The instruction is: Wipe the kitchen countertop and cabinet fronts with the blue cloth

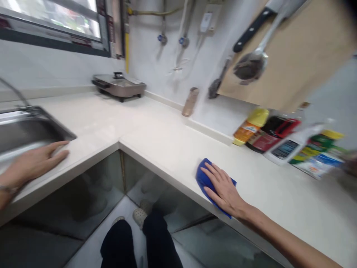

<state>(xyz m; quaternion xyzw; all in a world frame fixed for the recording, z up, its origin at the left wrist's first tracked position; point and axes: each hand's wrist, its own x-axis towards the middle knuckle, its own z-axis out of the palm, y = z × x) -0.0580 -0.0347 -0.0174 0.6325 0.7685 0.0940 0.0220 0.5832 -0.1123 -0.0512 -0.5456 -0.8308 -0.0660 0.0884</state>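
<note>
My right hand (224, 191) holds a folded blue cloth (204, 178) down against the white countertop (164, 149), near its front edge. The fingers lie over the top of the cloth, and part of it shows past the wrist side, by the counter's edge. At the left, my left hand (39, 162) rests at the front rim of the steel sink (25, 130). Its fingers are stretched out and a little apart, with nothing held in them.
An electric pan with a lid (118, 85) stands in the back corner. A brown bottle-like object (190, 101) is by the wall. Bottles, including a yellow one (251, 126), and packets (318, 163) stand at the right, under a hanging board (301, 56) with a ladle (252, 67) and knife (253, 29).
</note>
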